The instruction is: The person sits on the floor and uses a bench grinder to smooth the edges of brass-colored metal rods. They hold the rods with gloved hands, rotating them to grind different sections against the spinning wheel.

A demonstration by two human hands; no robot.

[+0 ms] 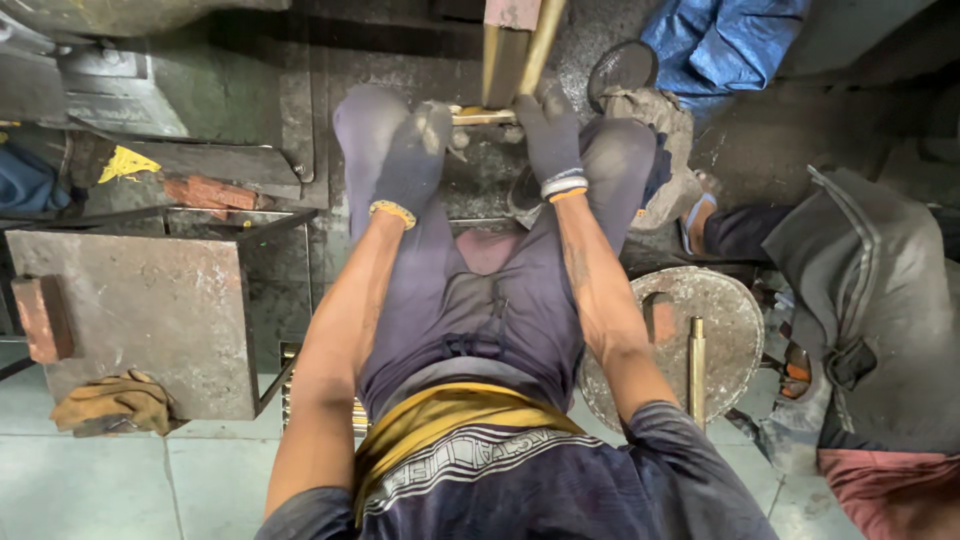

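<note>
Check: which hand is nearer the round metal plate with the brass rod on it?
Right. The right hand is up at the brass bars, above the round metal plate on that side. The left hand sits further off, across the lap.

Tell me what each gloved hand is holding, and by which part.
Both hands meet on a short brass bar lying crosswise: left hand at its left end, right hand at its right end. Whether the fingers close round it cannot be told.
</note>
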